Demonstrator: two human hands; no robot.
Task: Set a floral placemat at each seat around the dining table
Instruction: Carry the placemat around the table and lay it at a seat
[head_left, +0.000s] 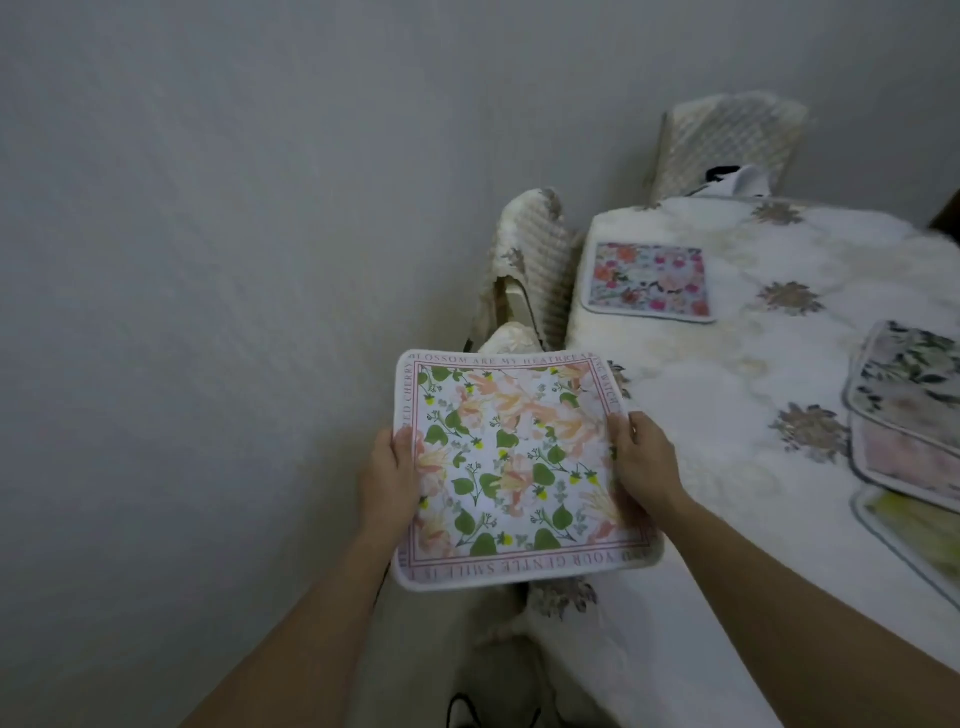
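Observation:
A square floral placemat (511, 467) with green leaves, peach flowers and a pink lettered border is held flat in the air, just left of the table's near-left edge. My left hand (388, 475) grips its left edge and my right hand (641, 462) grips its right edge. A second floral placemat (649, 280) with bright pink and orange flowers lies flat on the dining table (727, 384) near the far-left corner. A stack of more placemats (914, 415) lies at the table's right side, partly cut off by the frame.
The table wears a white cloth with brown flower motifs. One covered chair (530, 265) stands at the table's left side, tucked in, and another (727, 140) at the far end. A plain grey wall fills the left half. A yellow-green mat (914, 535) peeks out at the right.

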